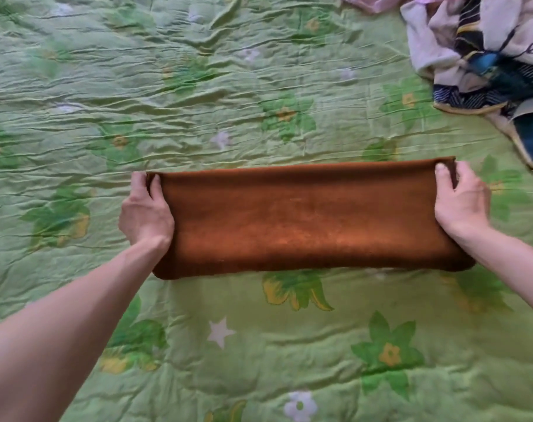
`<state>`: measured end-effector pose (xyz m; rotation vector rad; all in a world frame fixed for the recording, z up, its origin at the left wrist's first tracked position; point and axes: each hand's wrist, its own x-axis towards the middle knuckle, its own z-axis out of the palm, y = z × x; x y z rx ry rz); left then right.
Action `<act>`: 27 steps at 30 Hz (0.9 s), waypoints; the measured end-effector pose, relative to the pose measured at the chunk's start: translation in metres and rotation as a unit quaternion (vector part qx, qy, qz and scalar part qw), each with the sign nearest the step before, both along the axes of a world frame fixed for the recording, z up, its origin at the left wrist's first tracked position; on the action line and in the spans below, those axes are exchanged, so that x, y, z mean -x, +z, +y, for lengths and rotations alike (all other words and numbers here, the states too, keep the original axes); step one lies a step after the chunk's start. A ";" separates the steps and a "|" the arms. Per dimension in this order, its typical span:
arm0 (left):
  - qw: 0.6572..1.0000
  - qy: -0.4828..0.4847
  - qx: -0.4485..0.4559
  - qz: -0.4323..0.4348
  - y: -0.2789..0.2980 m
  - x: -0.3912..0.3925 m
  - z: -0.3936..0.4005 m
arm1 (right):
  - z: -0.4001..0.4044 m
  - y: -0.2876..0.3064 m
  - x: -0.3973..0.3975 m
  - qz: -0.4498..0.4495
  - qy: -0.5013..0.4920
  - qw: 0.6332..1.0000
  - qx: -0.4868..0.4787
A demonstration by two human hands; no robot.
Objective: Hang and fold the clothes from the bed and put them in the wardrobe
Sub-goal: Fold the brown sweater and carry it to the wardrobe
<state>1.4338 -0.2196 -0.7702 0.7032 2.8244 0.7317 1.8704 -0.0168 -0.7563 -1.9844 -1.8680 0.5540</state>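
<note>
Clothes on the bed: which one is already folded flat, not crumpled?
The brown cloth, held at its ends by the left hand and right hand. The pile of clothes at the far right lies crumpled.

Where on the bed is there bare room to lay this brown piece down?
Bare green bedspread lies beyond the brown cloth and nearer the person, below it. The far right corner is crowded by the clothes pile.

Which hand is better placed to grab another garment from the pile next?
Right. The right hand grips the brown cloth end nearest the clothes pile; the left hand grips the far end.
</note>
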 end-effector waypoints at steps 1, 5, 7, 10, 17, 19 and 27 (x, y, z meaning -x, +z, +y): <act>1.000 0.003 0.019 -0.004 -0.004 -0.001 0.003 | 0.001 -0.006 0.001 -0.014 -0.009 1.000 0.015; 0.998 -0.004 0.058 -0.002 -0.012 0.004 0.018 | 0.004 -0.021 0.008 -0.045 -0.039 0.998 0.020; 0.998 -0.013 0.065 0.004 -0.013 0.011 0.022 | 0.006 -0.022 0.008 -0.042 -0.042 0.998 0.018; 0.998 -0.023 0.056 0.003 -0.011 0.014 0.025 | 0.007 -0.017 0.008 -0.019 -0.065 0.997 0.026; 0.943 -0.303 0.032 0.136 0.007 -0.057 0.002 | -0.045 0.004 0.045 -0.084 0.230 0.956 -0.164; 0.911 -0.390 0.065 0.121 0.000 -0.095 -0.010 | -0.080 0.003 0.075 -0.096 0.341 0.926 -0.127; 0.903 -0.390 0.124 0.134 -0.028 -0.088 -0.019 | -0.089 -0.035 0.083 -0.225 0.337 0.913 -0.050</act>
